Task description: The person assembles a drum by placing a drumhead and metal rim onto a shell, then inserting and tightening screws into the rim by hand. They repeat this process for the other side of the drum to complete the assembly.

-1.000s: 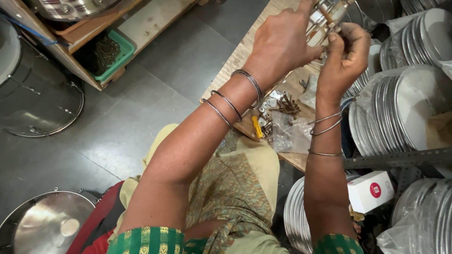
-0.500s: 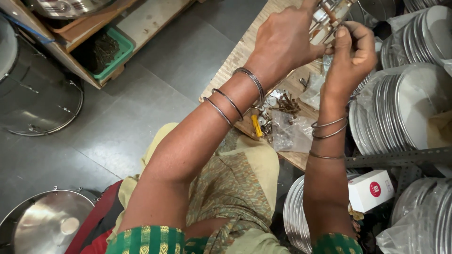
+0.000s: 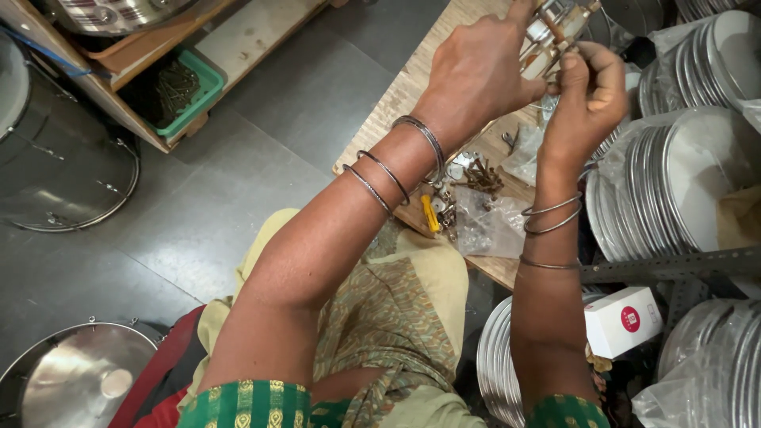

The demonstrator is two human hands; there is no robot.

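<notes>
While gripped, shiny metal fitting (image 3: pixel 548 32), ribbed fingers (image 3: pixel 572 70).

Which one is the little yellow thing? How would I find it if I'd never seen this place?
Find the long wooden board running up the middle, above the person's lap. At its near edge, just under the left hand's bangled wrist, lies the small yellow piece. Everything around it, screws and clear plastic bags, is dull metal or see-through; only it is bright yellow.
</notes>
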